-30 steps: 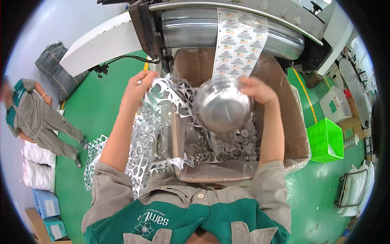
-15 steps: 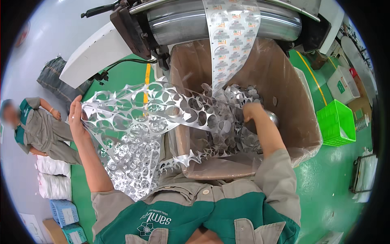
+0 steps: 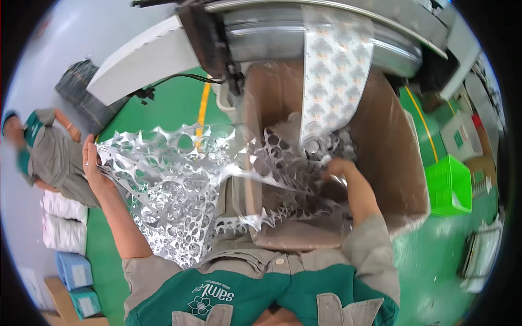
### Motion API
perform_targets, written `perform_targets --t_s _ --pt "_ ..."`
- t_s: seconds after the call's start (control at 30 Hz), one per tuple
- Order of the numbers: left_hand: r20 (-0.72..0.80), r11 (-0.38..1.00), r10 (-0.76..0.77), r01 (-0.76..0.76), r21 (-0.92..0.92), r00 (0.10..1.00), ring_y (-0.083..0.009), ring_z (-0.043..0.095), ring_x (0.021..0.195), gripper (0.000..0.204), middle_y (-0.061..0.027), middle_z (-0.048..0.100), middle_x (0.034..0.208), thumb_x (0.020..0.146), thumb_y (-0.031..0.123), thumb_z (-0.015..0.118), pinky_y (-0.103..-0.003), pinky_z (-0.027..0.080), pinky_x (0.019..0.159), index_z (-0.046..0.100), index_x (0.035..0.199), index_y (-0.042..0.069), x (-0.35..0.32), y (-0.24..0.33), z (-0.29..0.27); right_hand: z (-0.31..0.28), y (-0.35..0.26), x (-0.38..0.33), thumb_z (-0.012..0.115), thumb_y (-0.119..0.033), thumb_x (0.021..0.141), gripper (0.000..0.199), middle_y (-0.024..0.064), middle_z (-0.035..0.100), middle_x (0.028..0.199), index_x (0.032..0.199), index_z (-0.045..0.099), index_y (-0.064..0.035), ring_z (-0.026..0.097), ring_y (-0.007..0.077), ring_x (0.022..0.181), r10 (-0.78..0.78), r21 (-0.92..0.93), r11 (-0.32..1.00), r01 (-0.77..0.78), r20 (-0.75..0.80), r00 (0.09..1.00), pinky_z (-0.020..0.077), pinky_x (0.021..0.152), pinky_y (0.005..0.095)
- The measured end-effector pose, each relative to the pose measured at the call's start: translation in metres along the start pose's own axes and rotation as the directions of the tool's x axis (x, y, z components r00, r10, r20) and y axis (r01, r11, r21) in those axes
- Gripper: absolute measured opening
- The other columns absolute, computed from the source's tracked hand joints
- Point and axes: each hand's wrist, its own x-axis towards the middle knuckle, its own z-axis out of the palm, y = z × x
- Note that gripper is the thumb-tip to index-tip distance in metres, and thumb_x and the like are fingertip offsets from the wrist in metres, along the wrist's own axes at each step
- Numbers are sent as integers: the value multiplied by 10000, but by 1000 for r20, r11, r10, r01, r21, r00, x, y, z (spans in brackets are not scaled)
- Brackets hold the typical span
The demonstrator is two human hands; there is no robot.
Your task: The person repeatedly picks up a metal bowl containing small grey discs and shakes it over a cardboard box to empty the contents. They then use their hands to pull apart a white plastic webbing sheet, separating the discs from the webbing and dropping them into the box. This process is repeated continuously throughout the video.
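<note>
Foil web [image 3: 231, 169] stretched from left hand [image 3: 93, 163], whose fingers were grasping its edge, into box [image 3: 394, 168]. Right hand [image 3: 338, 167] was inside box, near discs [image 3: 343, 142]; whether its fingers were clenched or released, could not tell.

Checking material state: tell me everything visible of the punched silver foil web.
The punched foil web is thin, shiny silver, metallic-looking, riddled with round holes, its edges jagged. The left hand holds up its left end; from there it spans, creased, over the left rim of the plastic-lined brown box and down inside. More such foil lies crumpled below the span, outside the box. The right hand is inside the box; blur hides whether it touches the web.
</note>
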Motion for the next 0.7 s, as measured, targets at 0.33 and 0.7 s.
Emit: perform_targets --t_s 0.33,0.7 --pt "-57 890 7 19 455 998 -33 418 625 267 28 516 722 848 182 601 -187 319 546 587 1023 -20 17 -97 -178 -135 -17 -62 643 -239 734 418 98 609 1009 1076 568 -9 575 194 881 -268 832 79 549 -513 815 461 782 315" --pt "201 -209 -737 -500 840 645 -334 573 934 319 -192 602 997 697 213 641 -418 449 818 640 990 86 -12 -208 -272 46 94 47 645 -294 806 368 121 627 935 1011 595 7 588 206 843 435 997 18 -79 63 898 487 675 352"
